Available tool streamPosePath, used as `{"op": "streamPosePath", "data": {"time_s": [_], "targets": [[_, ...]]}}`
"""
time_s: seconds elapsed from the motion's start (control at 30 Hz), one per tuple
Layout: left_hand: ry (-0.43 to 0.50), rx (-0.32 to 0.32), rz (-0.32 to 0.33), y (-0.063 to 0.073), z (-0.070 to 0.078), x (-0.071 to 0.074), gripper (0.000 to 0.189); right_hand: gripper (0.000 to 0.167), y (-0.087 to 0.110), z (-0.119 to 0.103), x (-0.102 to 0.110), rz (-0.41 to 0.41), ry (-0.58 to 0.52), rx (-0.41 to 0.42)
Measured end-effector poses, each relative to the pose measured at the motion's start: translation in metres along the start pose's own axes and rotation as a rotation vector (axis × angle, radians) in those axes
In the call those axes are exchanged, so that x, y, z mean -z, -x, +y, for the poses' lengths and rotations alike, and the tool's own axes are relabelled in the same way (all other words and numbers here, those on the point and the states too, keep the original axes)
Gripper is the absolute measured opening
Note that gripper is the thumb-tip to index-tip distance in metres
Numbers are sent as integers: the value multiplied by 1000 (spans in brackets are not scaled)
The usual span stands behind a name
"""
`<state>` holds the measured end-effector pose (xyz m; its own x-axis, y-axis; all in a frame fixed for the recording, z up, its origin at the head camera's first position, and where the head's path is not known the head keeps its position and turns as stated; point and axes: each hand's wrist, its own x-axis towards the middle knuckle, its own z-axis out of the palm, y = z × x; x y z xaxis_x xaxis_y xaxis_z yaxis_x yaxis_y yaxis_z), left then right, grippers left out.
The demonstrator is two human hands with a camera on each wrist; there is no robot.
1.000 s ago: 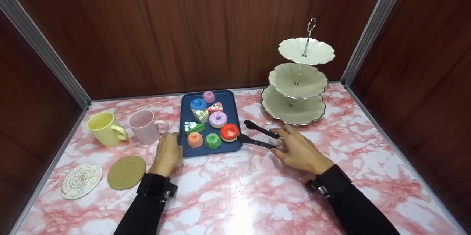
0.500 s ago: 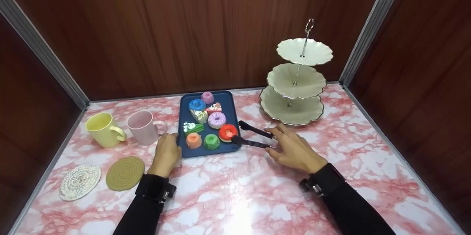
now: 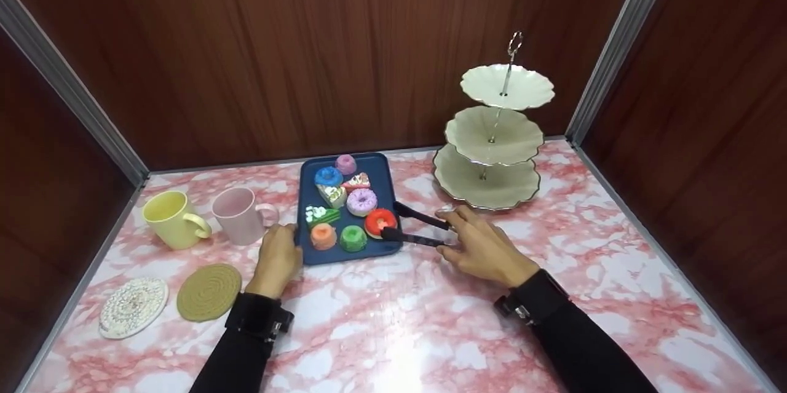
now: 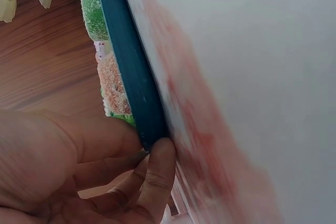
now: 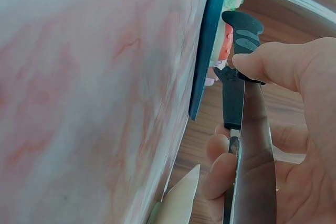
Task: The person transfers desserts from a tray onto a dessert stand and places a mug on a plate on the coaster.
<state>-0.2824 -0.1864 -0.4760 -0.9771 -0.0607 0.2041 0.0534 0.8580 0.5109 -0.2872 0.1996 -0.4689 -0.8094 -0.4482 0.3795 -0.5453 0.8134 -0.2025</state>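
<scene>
Head view: table (image 3: 369, 319) top in glossy pink-and-white marbling; dark wood-grain panels (image 3: 338, 61) behind and both sides. Landmark: blue tray (image 3: 380, 176), flat, round-cornered. Left of it, smooth yellow mug (image 3: 169, 221) and pink mug (image 3: 238, 218); nearer the person, round coiled mats (image 3: 209, 292). Right of it, a tiered stand (image 3: 492, 127) with scalloped plates. Left hand (image 3: 278, 261) at the tray's left edge. Right hand (image 3: 489, 251) grasps black tongs (image 3: 413, 238), arms spread; near tip over the tray's right side, at the red doughnut (image 3: 380, 221). Contact: cannot tell. One second ago that tip was only at the right rim.

Left wrist view: thumb and fingers pinch the tray rim. Orange cake (image 4: 111, 83) on tray, grainy crust.

Right wrist view: thumb on one tong arm, fingers curled round the other; shank shiny.
</scene>
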Motion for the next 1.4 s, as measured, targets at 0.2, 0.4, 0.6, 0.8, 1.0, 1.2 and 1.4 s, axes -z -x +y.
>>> {"op": "streamPosePath", "data": {"time_s": [0.2, 0.4, 0.6, 0.8, 1.0, 1.2, 1.4], "targets": [[-7, -2, -3, 0, -1, 0, 43, 62, -4, -1, -3, 9, 16, 30], [-5, -1, -4, 0, 0, -1, 45, 62, -7, -3, -5, 9, 19, 37], [-5, 3, -7, 1, 2, -1, 43, 59, -8, -5, -6, 8, 28, 38], [-5, 13, 0, 2, 2, -1, 44, 57, -8, -4, -6, -23, -5, 85], [2, 19, -10, 2, 2, -1, 44, 57, -8, -1, -6, -58, -69, 101], [-15, 5, -13, 1, 2, -2, 44, 57, -6, -1, -7, -66, -82, 106], [-16, 7, -21, 0, 2, 0, 44, 56, -4, 1, -5, -23, -19, 93]]}}
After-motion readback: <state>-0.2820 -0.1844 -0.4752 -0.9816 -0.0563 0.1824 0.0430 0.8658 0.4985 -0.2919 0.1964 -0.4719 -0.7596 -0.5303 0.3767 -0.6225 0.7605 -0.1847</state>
